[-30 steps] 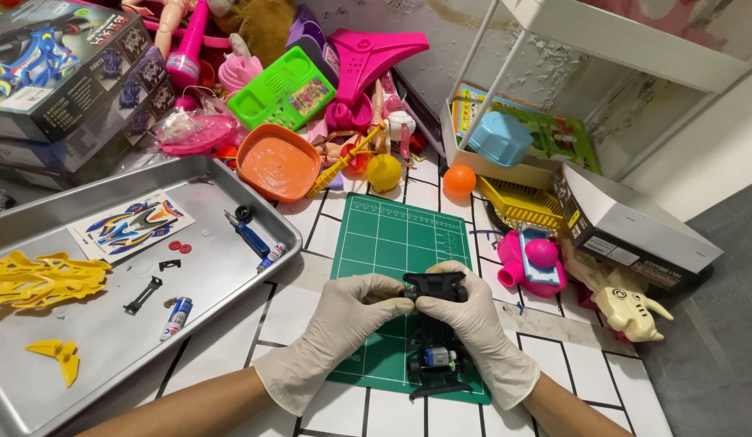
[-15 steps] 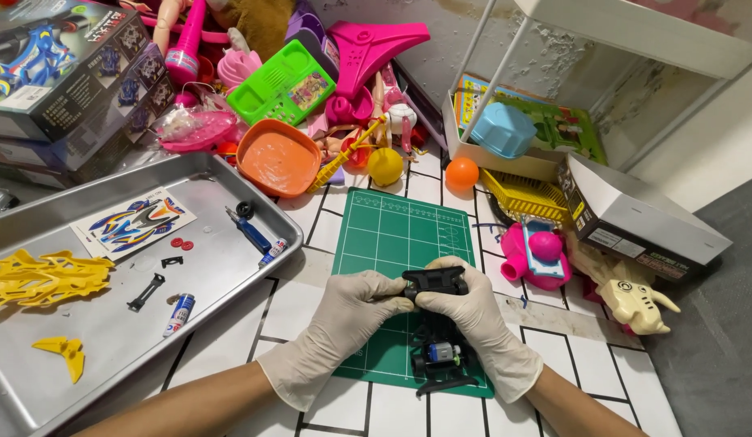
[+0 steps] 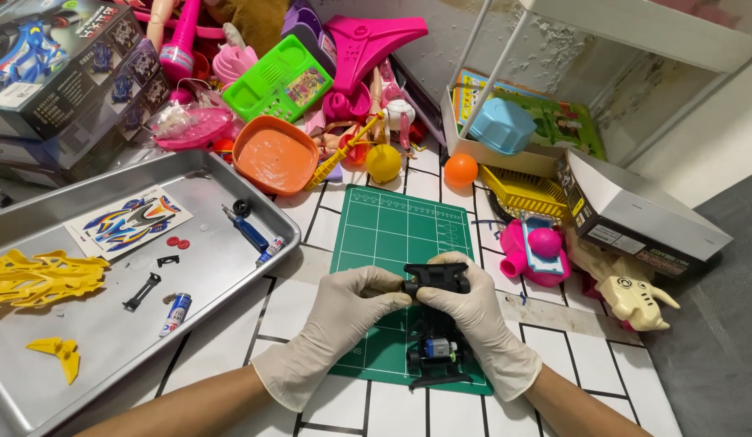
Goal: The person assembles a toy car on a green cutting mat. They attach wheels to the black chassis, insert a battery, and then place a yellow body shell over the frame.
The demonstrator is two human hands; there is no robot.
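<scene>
Both my hands wear pale gloves and hold a small black toy car chassis (image 3: 437, 277) over the green cutting mat (image 3: 390, 235). My left hand (image 3: 343, 320) pinches the chassis's front end from the left. My right hand (image 3: 471, 320) wraps over its right side and covers its middle. The chassis's rear end (image 3: 437, 354), with a small silver motor and black wheels, shows below my right hand, resting on the mat.
A metal tray (image 3: 222, 267) at left holds a sticker sheet (image 3: 129, 220), yellow plastic parts (image 3: 36, 275), a blue screwdriver (image 3: 246, 229) and small black pieces. A pile of toys lies behind, with an orange bowl (image 3: 275, 155), boxes and a pink toy (image 3: 533, 251) at right.
My hands and the chassis keep almost the same place on the mat; the fingers have shifted slightly on the front end.
</scene>
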